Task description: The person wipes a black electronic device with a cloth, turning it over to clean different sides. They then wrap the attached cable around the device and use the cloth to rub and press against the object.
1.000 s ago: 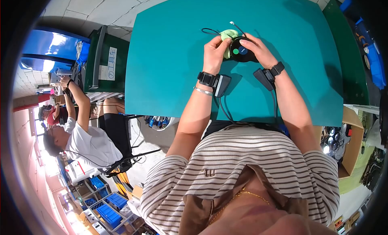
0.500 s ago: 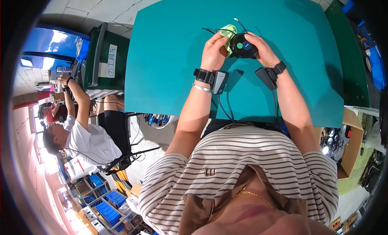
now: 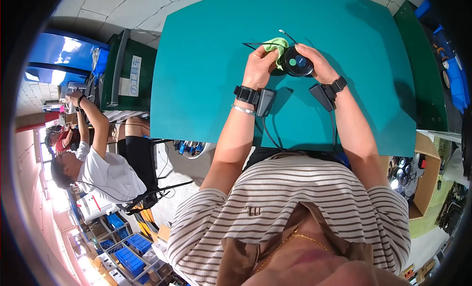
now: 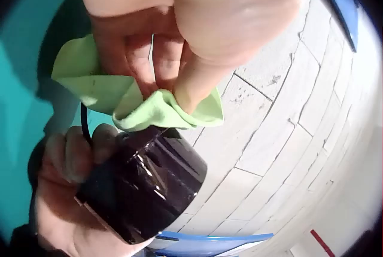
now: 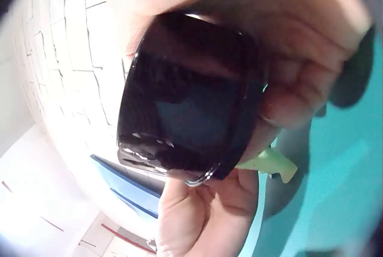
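My right hand grips a glossy black round device by its side, over the green table. Its flat face carries a green round sticker and a blue one. A thin black cable with a pale plug at its end sticks out beyond it. In my left hand a light green cloth is pinched between thumb and fingers. The left wrist view has the bunched cloth right at the device's edge. From the right wrist, the shiny side wall fills the middle.
The green table spreads around both hands. A dark green cabinet stands at its left, and another person sits beyond. To the lower right is a cardboard box holding several round items.
The device has shifted slightly right and its face has turned a little. The cloth has changed its folds at the device's left edge. The cable loop on the left looks narrower.
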The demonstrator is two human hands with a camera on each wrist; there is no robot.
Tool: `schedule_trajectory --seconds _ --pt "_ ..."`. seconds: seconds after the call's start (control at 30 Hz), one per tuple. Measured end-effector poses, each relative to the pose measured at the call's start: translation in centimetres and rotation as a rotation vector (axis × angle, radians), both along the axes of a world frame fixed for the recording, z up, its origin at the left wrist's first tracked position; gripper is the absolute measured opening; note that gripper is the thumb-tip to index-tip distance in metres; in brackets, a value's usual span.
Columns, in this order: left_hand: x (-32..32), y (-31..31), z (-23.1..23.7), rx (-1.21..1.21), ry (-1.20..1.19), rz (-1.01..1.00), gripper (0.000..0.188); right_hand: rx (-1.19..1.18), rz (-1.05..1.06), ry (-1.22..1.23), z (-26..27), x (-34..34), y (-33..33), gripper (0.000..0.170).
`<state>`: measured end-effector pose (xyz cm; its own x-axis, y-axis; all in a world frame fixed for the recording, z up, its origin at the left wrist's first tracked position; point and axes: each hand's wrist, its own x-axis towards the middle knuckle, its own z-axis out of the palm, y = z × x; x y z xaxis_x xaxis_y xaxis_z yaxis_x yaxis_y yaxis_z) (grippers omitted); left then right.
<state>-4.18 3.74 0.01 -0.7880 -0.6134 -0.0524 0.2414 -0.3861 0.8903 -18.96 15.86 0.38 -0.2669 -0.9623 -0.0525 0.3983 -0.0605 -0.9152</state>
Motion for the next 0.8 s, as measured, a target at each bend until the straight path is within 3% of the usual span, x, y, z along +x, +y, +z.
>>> schedule_trajectory --seconds 0.2,0.4,0.5,0.57,0.63,0.8 --pt "-0.2 0.0 -0.3 -0.030 -0.026 0.008 0.023 -0.030 0.064 -0.035 -0.7 -0.4 -0.2 0.037" --pt "-0.7 0.4 -0.2 -0.031 0.039 0.083 0.022 -0.010 0.059 0.149 -0.7 -0.4 -0.4 0.047" --pt "-0.9 0.7 0.5 0.051 0.136 0.136 0.021 -0.002 0.023 0.179 -0.9 0.0 -0.5 0.050" --pt "-0.7 0.3 0.5 0.100 0.173 0.164 0.020 0.073 -0.149 0.271 -0.6 0.9 -0.3 0.052" --pt "-0.5 -0.1 0.2 0.151 0.217 0.207 0.020 0.077 -0.119 0.264 -1.3 0.6 -0.4 0.051" --pt "-0.4 -0.5 -0.4 0.037 0.033 0.066 0.022 0.059 -0.008 0.318 0.2 0.5 0.1 0.048"
